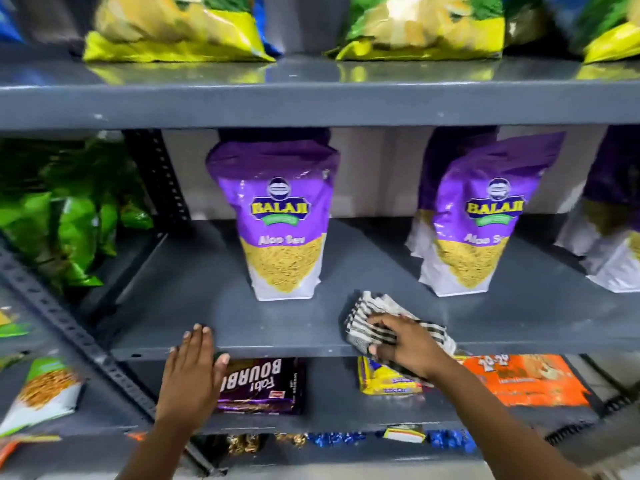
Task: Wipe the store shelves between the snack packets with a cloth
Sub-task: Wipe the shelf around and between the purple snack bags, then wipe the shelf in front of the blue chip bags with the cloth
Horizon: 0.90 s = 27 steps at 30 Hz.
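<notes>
A grey metal shelf [194,292] runs across the middle of the view. Two purple snack packets stand upright on it, one at the centre [282,223] and one to the right [481,223]. A black-and-white striped cloth [367,308] lies at the shelf's front edge, in the gap between the two packets. My right hand [405,344] presses on the cloth and grips it. My left hand [194,368] rests flat against the shelf's front lip, left of the centre packet, fingers apart and holding nothing.
Yellow-green packets [180,29] stand on the shelf above. Green packets [72,220] fill the bay to the left, behind a perforated upright [69,327]. Below lie a dark biscuit pack [270,386], a yellow pack [384,379] and an orange pack [530,379]. A third purple packet [616,244] stands far right.
</notes>
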{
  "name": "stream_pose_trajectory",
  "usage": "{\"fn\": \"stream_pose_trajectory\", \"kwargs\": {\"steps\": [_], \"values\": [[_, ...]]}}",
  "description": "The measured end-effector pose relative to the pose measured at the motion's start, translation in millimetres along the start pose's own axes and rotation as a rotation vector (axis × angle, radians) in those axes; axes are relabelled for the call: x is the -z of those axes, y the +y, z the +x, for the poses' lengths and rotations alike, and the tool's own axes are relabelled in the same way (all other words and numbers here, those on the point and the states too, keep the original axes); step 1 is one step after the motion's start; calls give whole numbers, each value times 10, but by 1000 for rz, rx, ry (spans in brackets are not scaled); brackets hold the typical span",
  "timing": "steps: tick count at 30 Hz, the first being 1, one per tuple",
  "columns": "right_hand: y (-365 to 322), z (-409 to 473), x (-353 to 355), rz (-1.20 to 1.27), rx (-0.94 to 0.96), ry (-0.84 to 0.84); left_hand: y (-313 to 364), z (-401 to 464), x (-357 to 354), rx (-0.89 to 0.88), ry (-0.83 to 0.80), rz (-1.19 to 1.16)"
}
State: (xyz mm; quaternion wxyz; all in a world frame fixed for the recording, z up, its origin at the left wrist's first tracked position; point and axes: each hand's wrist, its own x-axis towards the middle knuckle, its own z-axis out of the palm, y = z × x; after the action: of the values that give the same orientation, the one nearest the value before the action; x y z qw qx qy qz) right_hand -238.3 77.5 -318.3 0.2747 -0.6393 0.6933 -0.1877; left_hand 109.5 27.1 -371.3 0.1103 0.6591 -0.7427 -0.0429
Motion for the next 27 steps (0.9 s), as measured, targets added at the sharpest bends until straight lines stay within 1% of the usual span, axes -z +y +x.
{"fn": "stream_pose_trajectory", "kwargs": {"steps": [2,3,6,9,13,17,19,21,25,27], "values": [[-252,85,-177,-44,37,-12,-239,109,80,104,6,4],[-377,131,-270,-80,58,-19,-341,163,100,120,1,12],[-710,292,-578,-169,119,-27,-498,233,81,75,-35,25],[-965,433,-849,-218,214,3,-525,230,6,48,-27,-4],[-1161,510,-1052,-238,313,20,-548,236,-27,49,-16,-47],[-1255,477,-1116,-191,331,27,-555,236,-49,36,-24,-45],[-1291,440,-1079,-115,295,-2,-558,245,-42,29,-21,-50],[-1330,353,-969,56,209,-68,-527,253,8,40,-21,-27],[-1381,55,-770,477,4,-209,-511,294,104,90,-76,51],[-1407,-127,-692,571,-66,-246,-473,308,156,51,-52,79]]}}
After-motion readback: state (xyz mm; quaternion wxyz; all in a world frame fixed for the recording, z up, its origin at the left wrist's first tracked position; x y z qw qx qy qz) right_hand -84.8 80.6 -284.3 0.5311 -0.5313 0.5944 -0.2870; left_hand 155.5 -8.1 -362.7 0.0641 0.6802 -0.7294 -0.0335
